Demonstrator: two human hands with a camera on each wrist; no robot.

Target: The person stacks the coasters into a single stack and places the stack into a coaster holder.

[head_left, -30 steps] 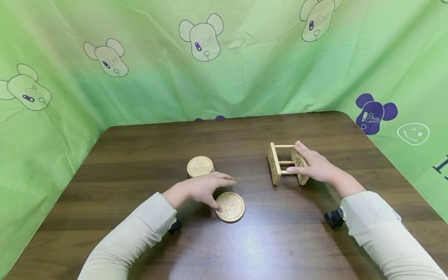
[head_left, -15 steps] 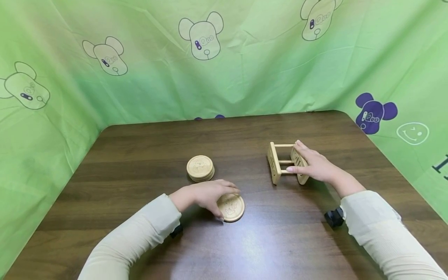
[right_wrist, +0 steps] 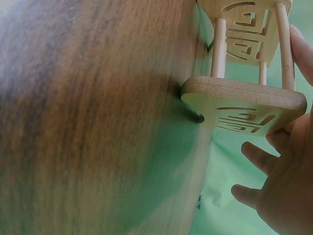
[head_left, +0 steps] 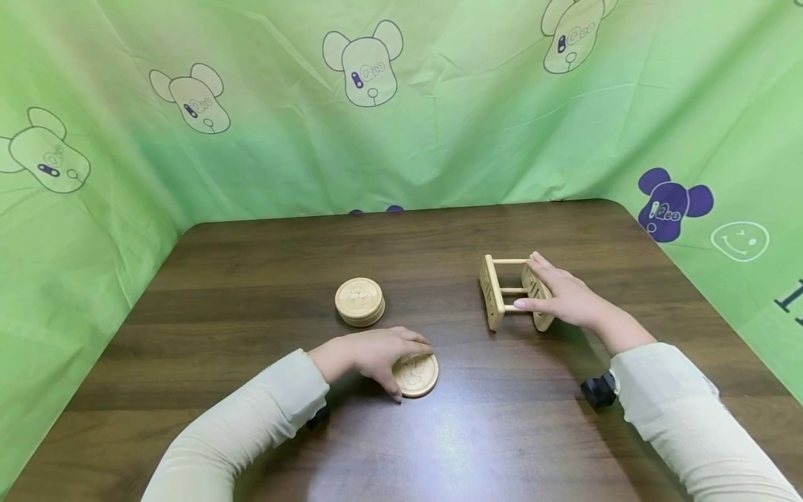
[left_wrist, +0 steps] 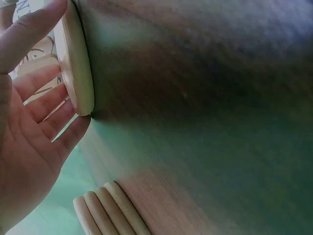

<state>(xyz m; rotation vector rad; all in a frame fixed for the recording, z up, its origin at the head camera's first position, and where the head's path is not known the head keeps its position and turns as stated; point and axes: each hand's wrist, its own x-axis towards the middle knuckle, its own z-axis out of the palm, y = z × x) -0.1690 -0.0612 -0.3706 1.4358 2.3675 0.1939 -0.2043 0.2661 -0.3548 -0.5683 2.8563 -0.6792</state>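
A round wooden coaster (head_left: 419,378) with a carved leaf pattern lies flat on the table. My left hand (head_left: 380,353) reaches over its left part and grips its rim, the thumb at the near edge and the fingers at the far edge. In the left wrist view the coaster (left_wrist: 78,63) sits between thumb and fingertips, against the tabletop. To the right, a wooden coaster holder (head_left: 491,296) has two cut-out side panels joined by rods. My right hand (head_left: 567,298) holds its right panel, the thumb near a front rod. Two fingers stand spread off it in the right wrist view.
A stack of several coasters (head_left: 359,301) stands behind and left of my left hand. The brown wooden table (head_left: 251,293) ends at a green printed curtain (head_left: 439,139) at the back and sides. Each wrist carries a small black device (head_left: 599,390).
My left hand has moved slightly right and nearer, and its fingers have come down onto the coaster's rim. The coaster, the holder and my right hand stay in place.
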